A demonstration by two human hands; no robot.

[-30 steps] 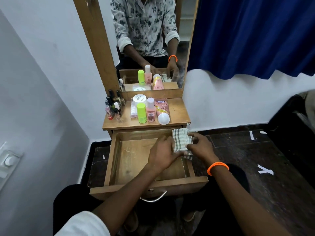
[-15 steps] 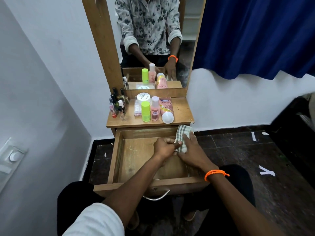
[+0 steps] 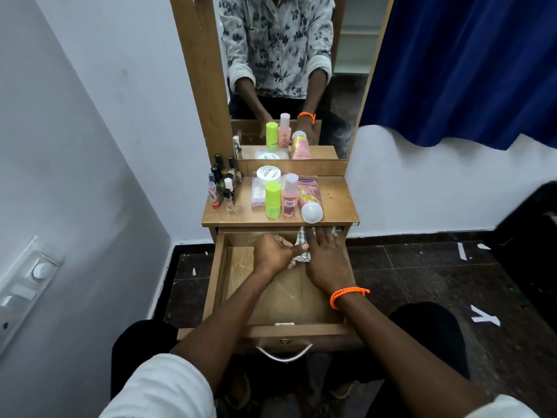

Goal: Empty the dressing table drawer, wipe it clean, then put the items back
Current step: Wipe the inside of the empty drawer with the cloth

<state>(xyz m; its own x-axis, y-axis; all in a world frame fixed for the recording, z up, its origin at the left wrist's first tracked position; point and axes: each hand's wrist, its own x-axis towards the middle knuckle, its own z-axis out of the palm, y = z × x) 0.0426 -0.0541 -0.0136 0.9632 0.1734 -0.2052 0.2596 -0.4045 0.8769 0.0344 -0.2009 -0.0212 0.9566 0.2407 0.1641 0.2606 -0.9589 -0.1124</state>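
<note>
The wooden drawer (image 3: 215, 285) is pulled out and holds only a checked cloth (image 3: 301, 242) at its far right corner. My left hand (image 3: 271, 253) pinches the cloth's near edge. My right hand (image 3: 327, 257), with an orange band at the wrist, lies flat on top of the cloth and presses it down. On the tabletop (image 3: 337, 203) stand a lime green bottle (image 3: 272, 200), a pink bottle (image 3: 290, 196), a pink tube (image 3: 309, 197) with a white cap, a white jar (image 3: 268, 175) on a clear box, and several small nail polish bottles (image 3: 223, 185).
A mirror (image 3: 289, 70) rises behind the tabletop and reflects the person and the bottles. A white wall with a switch panel (image 3: 27, 285) is on the left. A blue curtain (image 3: 467, 64) hangs at the right. The dark floor (image 3: 422, 276) carries white tape marks. The drawer's metal handle (image 3: 283, 352) is near my knees.
Both hands carried the cloth from above the drawer's right side down into its far right corner. My right hand went from gripping the cloth to lying flat on it.
</note>
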